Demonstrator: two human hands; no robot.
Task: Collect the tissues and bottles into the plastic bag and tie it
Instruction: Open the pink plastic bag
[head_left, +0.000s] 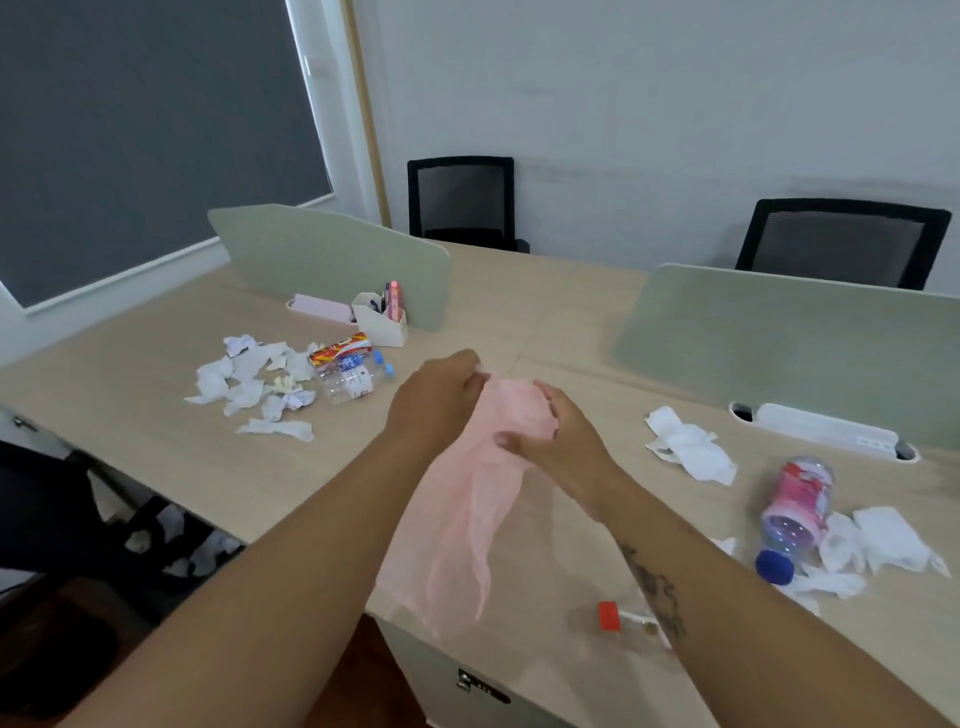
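A thin pink plastic bag (467, 499) hangs over the desk, gripped at its top by both hands. My left hand (441, 400) pinches the upper left edge, and my right hand (561, 436) holds the right side. Several crumpled white tissues (249, 384) lie in a heap on the left, beside two clear bottles (348, 374), one with a red-yellow label. On the right lie more tissues (691, 447), a pink-labelled bottle with a blue cap (795, 514), and further tissues (883, 545). A clear bottle with a red cap (623, 618) lies partly hidden under my right forearm.
The wooden desk (545, 312) carries two green dividers (332, 260), a cream pen holder (379, 322), a pink case (319, 306) and a white power strip (826, 431). Two black chairs (462, 202) stand behind it. A drawer unit (467, 686) sits below the front edge.
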